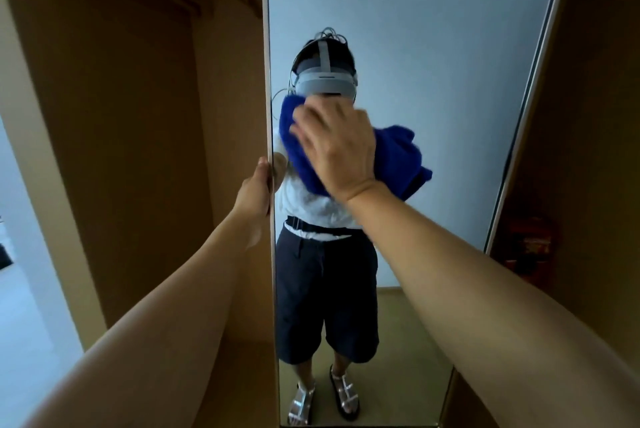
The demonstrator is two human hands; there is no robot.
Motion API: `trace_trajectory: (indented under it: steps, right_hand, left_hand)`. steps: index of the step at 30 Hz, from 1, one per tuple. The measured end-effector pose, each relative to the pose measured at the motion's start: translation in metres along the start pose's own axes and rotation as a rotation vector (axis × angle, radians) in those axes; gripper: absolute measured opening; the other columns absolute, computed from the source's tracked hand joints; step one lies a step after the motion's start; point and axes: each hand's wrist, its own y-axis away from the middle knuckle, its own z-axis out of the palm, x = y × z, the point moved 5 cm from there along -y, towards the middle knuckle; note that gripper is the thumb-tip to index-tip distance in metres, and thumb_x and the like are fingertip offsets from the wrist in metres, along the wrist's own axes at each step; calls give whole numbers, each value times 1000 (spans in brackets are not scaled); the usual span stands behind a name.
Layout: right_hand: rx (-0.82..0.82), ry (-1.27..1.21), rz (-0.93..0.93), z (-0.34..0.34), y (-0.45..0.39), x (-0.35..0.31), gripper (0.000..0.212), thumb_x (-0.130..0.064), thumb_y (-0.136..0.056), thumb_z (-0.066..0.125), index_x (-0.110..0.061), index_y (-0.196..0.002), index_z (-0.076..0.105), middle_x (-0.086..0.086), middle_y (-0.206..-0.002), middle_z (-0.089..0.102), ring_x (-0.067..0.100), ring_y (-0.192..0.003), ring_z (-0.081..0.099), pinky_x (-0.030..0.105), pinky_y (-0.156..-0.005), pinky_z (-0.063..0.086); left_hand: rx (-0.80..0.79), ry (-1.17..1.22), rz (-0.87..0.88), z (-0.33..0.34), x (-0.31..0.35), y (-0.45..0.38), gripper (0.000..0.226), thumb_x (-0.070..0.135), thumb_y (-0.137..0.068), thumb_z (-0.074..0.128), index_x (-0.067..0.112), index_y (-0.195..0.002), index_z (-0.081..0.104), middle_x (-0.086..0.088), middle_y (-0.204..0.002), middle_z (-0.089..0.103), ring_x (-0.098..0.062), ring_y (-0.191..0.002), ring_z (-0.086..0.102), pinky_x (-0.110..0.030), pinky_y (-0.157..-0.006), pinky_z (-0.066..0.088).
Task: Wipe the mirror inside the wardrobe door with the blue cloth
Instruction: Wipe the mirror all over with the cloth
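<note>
The right hand point(337, 147), fingers spread flat, is pressing the blue cloth point(401, 157) beneath its palm against the mirror point(433, 46); the left hand point(256, 190) is gripping the mirror's edge. No writing is showing.

The mirror point(433, 46) occupies the inner face of the wardrobe door point(588, 115), ahead of the person. The wardrobe interior point(121, 115) lies left of the mirror. The left hand point(254, 190) grips the door's left edge, thumb side toward the viewer. The right hand point(337, 147) lies to its right and higher, pressed flat on the cloth point(398, 157), which sits between palm and glass near the mirror's left side.
</note>
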Motion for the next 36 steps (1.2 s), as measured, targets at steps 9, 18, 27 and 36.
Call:
trace_trajectory:
  steps: [9,18,27,36]
  right_hand:
    - [-168,-80,-281,19,131,-51,15,-29,-87,65,-22,-100,61,-4,-101,66,19,-85,52,32,-69,35]
    - [-633,32,-824,4,203,-38,52,-47,-72,61,-22,-116,48,0,-123,57,21,-104,53,37,-85,33]
    - [-115,308,-215,-26,72,36,19,-27,-83,66,-24,-102,69,-2,-110,66,22,-98,46,38,-76,33]
    - [-415,294,-8,-10,110,20,76,-44,-71,68,-18,-140,46,7,-141,48,35,-119,47,58,-98,35]
  left_hand:
    - [160,-78,-14,-1,-7,-12,50,57,-94,27,20,-79,57,-4,-81,60,-21,-81,56,-37,-81,47]
    - [169,-141,60,-2,-8,-13,62,62,-93,21,12,-81,57,-8,-82,55,-21,-76,52,-30,-70,45]
    - [161,-120,71,-2,-6,-9,54,61,-94,23,18,-91,56,-2,-86,61,-20,-88,59,-36,-85,47]
    - [-10,-203,-129,-12,-55,5,74,68,-90,17,12,-117,59,-18,-118,60,-28,-106,56,-41,-93,42]
